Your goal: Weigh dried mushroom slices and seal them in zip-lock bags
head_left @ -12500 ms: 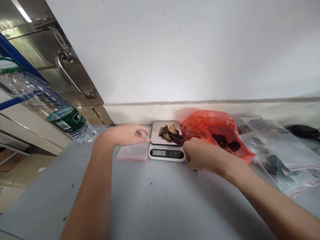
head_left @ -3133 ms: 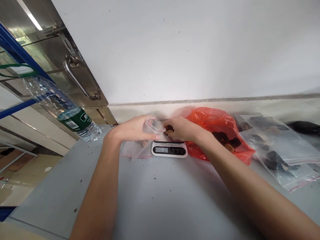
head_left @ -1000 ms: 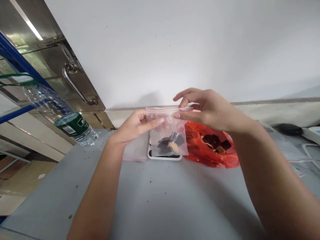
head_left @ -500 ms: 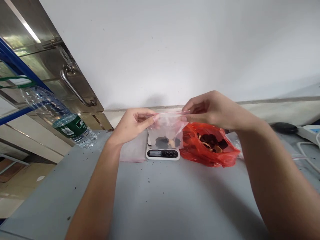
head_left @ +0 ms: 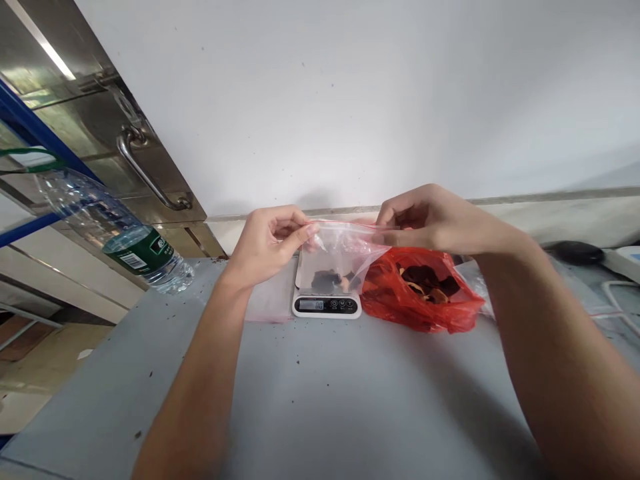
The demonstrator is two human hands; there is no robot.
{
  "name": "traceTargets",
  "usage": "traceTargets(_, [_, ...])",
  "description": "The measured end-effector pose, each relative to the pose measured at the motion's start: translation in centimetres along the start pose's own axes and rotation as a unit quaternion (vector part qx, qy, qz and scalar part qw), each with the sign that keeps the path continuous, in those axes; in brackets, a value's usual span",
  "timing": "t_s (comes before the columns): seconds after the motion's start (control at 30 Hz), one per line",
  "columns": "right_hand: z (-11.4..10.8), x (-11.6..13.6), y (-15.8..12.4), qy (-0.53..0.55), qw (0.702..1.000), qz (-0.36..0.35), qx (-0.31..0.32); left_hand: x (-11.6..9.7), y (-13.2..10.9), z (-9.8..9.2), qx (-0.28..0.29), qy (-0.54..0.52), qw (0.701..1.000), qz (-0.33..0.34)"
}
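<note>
Pinching the clear bag (head_left: 345, 241) by its mouth with left hand (head_left: 273, 243) and right hand (head_left: 433, 219), I'm apparently sealing it, which next wants even pressure.

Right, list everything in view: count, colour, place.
Table: one, grey, underneath
Scale: one, white, on table
Zip bag: one, clear, red strip, over scale
Red bag: one, red, right of scale
Pieces: several, dark and tan, in both bags
Plastic: count unclear, clear, beside scale and red bag
Bottle: one, clear, green label, far left
Black object: one, black, right
Device: one, white, right edge
Cable: one, white, right
Frame: one, blue, left
Door: one, metallic, upper left
Wall: one, white, behind
Left hand: one, bare, pinching zip bag's left
Right hand: one, bare, pinching its right
Forearms: two, bare, lower
</note>
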State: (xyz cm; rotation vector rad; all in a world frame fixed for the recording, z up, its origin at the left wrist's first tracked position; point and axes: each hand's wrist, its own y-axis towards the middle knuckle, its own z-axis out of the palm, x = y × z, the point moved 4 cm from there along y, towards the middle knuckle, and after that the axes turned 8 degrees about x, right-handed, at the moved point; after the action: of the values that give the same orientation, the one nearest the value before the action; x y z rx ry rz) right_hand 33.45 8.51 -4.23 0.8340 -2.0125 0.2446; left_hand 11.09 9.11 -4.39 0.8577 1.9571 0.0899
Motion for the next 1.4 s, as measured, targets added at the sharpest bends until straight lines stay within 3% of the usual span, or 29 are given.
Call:
traceTargets(0.2, [0.5, 0.6, 0.0, -0.012, 1.0, -0.023, -0.004, -0.4, 0.0, 0.9, -0.014, -0.023, 0.999, 0.028])
traceTargets(0.43, [1.4, 0.6, 0.7, -0.007, 1.0, -0.002, 0.012, -0.4, 0.1, 1.2, -0.013, -0.016, 0.999, 0.036])
traceTargets(0.67, [1.5, 1.1, 0.9, -0.043, 0.997, -0.06, -0.023, -0.5, 0.0, 1.4, -0.01, -0.007, 1.0, 0.025])
traceTargets(0.87, [1.6, 1.3, 0.9, -0.021, 0.999, -0.029, -0.021, -0.4, -0.1, 1.2, -0.035, -0.024, 0.999, 0.021])
traceTargets(1.1, [2.1, 1.8, 1.3, -0.053, 0.996, -0.066, -0.023, -1.0, 0.0, 2.0, -0.005, 0.009, 0.999, 0.037])
traceTargets(1.4, [2.6, 1.9, 1.3, -0.037, 0.998, -0.048, -0.028, -1.2, 0.0, 1.9, 0.021, 0.054, 0.997, 0.049])
